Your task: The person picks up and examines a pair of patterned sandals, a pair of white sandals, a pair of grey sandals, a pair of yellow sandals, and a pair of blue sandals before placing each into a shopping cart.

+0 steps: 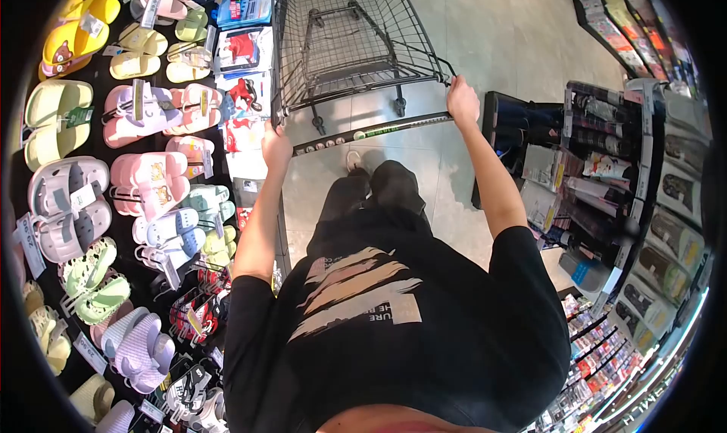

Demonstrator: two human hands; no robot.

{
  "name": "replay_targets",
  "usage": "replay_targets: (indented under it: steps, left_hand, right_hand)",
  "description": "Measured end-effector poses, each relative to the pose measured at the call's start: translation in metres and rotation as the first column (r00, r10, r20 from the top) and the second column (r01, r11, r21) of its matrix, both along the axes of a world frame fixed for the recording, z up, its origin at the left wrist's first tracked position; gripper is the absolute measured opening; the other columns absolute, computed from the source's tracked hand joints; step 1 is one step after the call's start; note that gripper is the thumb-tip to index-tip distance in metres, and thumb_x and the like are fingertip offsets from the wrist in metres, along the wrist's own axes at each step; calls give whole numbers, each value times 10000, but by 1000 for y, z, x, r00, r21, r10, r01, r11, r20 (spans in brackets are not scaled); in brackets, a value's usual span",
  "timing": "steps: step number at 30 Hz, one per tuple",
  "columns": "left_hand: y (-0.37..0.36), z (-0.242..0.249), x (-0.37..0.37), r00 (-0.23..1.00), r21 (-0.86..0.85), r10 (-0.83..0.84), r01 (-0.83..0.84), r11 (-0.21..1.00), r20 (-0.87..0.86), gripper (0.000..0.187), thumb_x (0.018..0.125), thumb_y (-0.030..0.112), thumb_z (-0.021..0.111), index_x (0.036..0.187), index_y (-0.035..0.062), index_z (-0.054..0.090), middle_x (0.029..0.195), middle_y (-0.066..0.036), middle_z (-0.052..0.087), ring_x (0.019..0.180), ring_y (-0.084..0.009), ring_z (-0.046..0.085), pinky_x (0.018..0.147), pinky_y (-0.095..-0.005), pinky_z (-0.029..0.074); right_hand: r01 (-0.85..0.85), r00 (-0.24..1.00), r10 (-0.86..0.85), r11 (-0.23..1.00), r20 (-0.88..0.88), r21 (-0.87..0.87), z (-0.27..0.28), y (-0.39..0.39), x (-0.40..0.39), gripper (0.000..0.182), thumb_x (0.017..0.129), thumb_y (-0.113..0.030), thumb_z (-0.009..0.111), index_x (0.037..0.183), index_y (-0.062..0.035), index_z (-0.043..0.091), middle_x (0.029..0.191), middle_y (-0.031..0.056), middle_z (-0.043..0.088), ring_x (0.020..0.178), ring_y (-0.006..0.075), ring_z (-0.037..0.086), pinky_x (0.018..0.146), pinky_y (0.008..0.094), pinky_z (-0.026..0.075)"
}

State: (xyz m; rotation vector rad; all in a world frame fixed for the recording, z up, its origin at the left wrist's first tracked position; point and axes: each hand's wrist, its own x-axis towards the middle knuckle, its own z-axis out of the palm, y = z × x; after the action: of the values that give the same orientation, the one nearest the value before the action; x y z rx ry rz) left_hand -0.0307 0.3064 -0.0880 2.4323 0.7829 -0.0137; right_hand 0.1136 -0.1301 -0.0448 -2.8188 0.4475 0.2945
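Observation:
A wire shopping cart (344, 77) stands in front of me, its dark handle bar (371, 132) running across at waist height. Closed round the bar's left end is my left hand (277, 146), close beside the slipper display. My right hand (463, 102) grips the frame at the right end of the bar. Through the cart's wire mesh I see the floor and the wheels. Both my arms reach forward, bent slightly outward.
Slippers in many colours (149, 177) hang on the left rack, with packaged goods (244, 54) at its edge. Packaged items (598, 149) fill the shelves on the right, beside dark boots or bags (526, 126). Grey tiled floor (496, 35) extends ahead.

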Motion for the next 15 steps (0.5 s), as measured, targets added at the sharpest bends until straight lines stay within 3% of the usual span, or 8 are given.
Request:
replay_targets:
  steps: [4,7,15]
  left_hand:
    - [7,1,30,999,68,-32,31,997,22,398,992,171,498,1369,43,493,990,-303,684,936,-499,648,833,-552,496]
    - [11,13,56,1000,-57,-10,9,998,-19,412,986,166,502,1374,29,482,993,-306,683,949,-495,646,837,-554,493]
    - [33,-5,143,999,-1,-6,6,1000,-54,431,987,177,504,1389,26,473,1082,-302,678,1033,-488,638,882,-538,493]
  right_hand:
    - [-8,1000,8,1000,-18,-6,-3,9,34,380,1066,-373,352,1098,-60,566,966,270,703,956,480,663,862,573,506]
    - [-16,999,16,1000,-46,-10,-5,16,60,380,1065,-374,353,1101,-62,568,983,272,701,971,478,661,859,576,508]
    - [-20,1000,20,1000,7,5,-13,26,143,379,1063,-374,362,1109,-64,574,961,270,704,938,482,669,837,574,520]
